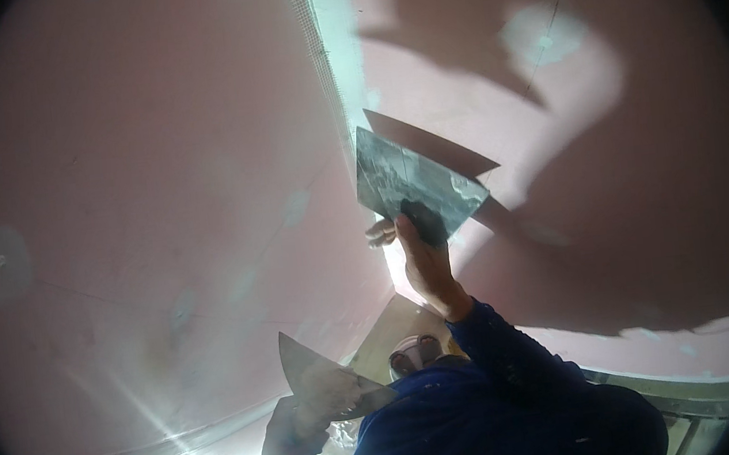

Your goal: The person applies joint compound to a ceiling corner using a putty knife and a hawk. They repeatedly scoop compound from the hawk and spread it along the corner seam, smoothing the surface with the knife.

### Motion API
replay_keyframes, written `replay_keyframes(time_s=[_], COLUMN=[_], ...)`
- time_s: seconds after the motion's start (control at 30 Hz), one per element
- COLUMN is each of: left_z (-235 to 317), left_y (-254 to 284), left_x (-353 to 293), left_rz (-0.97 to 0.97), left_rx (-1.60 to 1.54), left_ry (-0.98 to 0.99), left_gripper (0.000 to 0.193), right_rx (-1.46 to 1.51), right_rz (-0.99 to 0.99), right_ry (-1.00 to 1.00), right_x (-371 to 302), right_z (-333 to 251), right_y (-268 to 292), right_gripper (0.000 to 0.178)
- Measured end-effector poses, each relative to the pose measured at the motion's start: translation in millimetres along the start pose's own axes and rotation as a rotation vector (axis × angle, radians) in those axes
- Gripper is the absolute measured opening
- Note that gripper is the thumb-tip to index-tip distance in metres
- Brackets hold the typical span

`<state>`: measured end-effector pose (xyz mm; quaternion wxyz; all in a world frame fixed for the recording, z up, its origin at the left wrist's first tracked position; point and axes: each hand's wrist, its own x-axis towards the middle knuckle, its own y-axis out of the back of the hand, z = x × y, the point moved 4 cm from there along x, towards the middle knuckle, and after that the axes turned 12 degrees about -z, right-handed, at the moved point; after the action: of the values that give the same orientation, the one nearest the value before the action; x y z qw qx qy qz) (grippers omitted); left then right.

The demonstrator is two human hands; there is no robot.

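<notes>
My right hand [429, 265] grips a wide putty knife [412, 174] and holds it up at the inside corner. Grey-white smears cover its broad blade, whose left tip lies close to the corner line. The thumb is stretched along the near side, and some fingertips show to the left of it. Low at the left, my left hand [298, 425] is closed on a second wide putty knife [327, 381]. That blade points up and carries smears of pale compound; it partly hides the fingers. A strip of mesh tape [317, 41] runs down the corner beside whitish joint compound [335, 17].
Pink plasterboard walls [153, 161] meet at the corner. Patches of filler [6, 263] and seams mark them. My shadow and the knife's shadow fall on the right wall [649, 233]. A foot in a sandal [413, 353] stands near the corner's base. Bright light glares at lower left.
</notes>
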<state>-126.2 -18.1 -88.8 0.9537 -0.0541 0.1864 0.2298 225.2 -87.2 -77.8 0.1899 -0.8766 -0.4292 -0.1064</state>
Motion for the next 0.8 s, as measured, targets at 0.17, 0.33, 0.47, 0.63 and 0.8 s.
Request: replay_keyframes(time_s=[0.17, 0.33, 0.47, 0.63, 0.8], left_z=[3, 9, 15, 35, 63], left_y=[-5, -9, -12, -14, -23], left_x=[-6, -10, -14, -21, -28], left_rz=[0.03, 0.02, -0.012, -0.002, 0.104], left_rx=[0.029, 0.009, -0.053, -0.043, 0.119], left_ry=[0.099, 0.083, 0.024, -0.017, 0.094], left_gripper=[0.055, 0.057, 0.058, 0.058, 0.056], right_rx=[-0.017, 0.033, -0.012, 0.05, 0.007], right_rz=[0.085, 0.125, 0.162, 0.222, 0.161], right_ry=[0.018, 0.052, 0.052, 0.049, -0.033], right_x=[26, 32, 26, 23, 3], right_z=[9, 22, 31, 43, 57], right_y=[-3, -7, -4, 2, 10], right_gripper=[0.036, 0.035, 0.034, 0.033, 0.028])
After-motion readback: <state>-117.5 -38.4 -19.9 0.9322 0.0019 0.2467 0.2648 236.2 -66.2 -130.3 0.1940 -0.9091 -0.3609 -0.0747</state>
